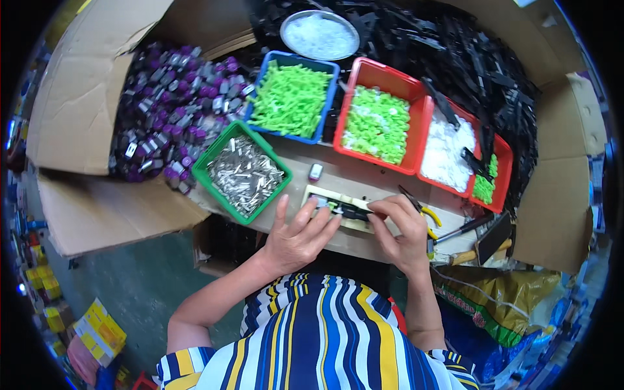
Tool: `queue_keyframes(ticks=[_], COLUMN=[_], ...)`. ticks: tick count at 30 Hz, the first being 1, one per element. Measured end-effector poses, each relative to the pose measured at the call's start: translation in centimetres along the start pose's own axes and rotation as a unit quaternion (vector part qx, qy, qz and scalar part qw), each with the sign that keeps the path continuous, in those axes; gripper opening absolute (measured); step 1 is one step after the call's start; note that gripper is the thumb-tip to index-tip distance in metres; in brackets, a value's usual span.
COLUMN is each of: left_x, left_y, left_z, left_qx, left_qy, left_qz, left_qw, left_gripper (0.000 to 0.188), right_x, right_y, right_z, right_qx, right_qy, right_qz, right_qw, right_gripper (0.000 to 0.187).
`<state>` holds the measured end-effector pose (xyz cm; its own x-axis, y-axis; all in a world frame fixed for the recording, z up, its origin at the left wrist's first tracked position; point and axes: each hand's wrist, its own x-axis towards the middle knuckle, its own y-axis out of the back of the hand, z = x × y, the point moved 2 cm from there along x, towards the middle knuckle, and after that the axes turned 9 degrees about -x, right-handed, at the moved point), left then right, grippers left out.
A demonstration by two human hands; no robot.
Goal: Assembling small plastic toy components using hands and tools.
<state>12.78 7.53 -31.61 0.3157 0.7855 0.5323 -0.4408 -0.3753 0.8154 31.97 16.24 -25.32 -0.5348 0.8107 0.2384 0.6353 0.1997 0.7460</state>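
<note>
left hand (296, 237) fingers spread, resting on pale jig (338, 209) | right hand (400, 227) pinching black part (354, 210) | green tray (242, 172) just left of grip | bench edge (344, 250) beneath the wrists

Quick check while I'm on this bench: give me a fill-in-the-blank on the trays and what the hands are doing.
1. The green tray holds small ____ -coloured metal pieces.
2. The blue tray is filled with bright ____ plastic parts.
3. Both the left hand and the right hand touch a small ____ -coloured part on a pale fixture.
4. The round metal dish holds ____ pieces.

Missing words: silver; green; black; white
</note>
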Motion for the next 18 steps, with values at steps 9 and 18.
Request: queue_keyframes(ticks=[9, 18], left_x=[-0.1, 1.5], left_y=[1.8, 2.6], left_z=[0.1, 2.3], left_qx=[-0.049, -0.066], left_qy=[0.035, 0.042], left_qz=[0.007, 0.009], left_qw=[0.998, 0.997], left_gripper=[0.031, 0.032], right_x=[-9.6, -17.6], right_y=[10.5, 12.5], right_z=[5.6, 13.9], right_qx=[-0.224, -0.26], right_qy=[-0.296, -0.501], right_qz=[0.326, 0.332], right_qw=[0.869, 0.756], right_gripper=[0.041, 0.114])
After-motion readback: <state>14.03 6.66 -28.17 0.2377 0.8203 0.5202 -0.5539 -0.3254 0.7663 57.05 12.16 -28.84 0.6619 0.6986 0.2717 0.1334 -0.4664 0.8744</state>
